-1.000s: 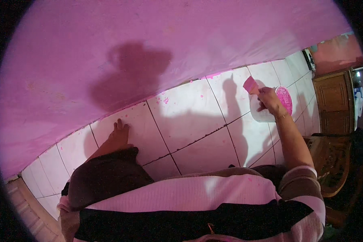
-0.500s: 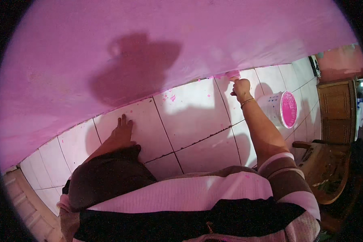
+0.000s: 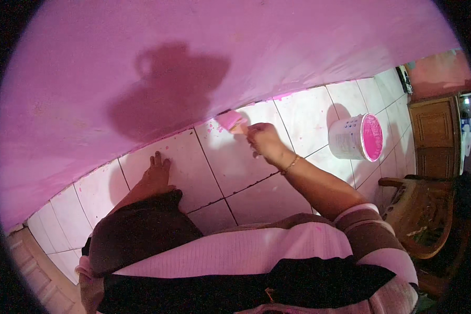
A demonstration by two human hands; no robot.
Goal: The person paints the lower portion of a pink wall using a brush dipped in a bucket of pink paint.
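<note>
A paintbrush (image 3: 232, 121) coated in pink paint is gripped by its handle in my right hand (image 3: 267, 142). Its bristles reach the foot of the pink wall (image 3: 277, 42), where the wall meets the white floor tiles (image 3: 248, 183). Pink spatters dot the tiles around the bristles. Flat on the tiles near the wall lies my left hand (image 3: 156, 172), its fingers spread and nothing held. To the right of my right hand stands a white paint bucket (image 3: 345, 138), pink paint coating its inside.
At the right are a wooden chair (image 3: 429, 225) and a brown wooden cabinet door (image 3: 438, 141). A pale panelled door (image 3: 39, 272) edges the lower left. My shadow falls on the wall ahead.
My right hand has swept the paintbrush left along the base of the wall, away from the bucket. My left hand stays almost in place on the tiles.
</note>
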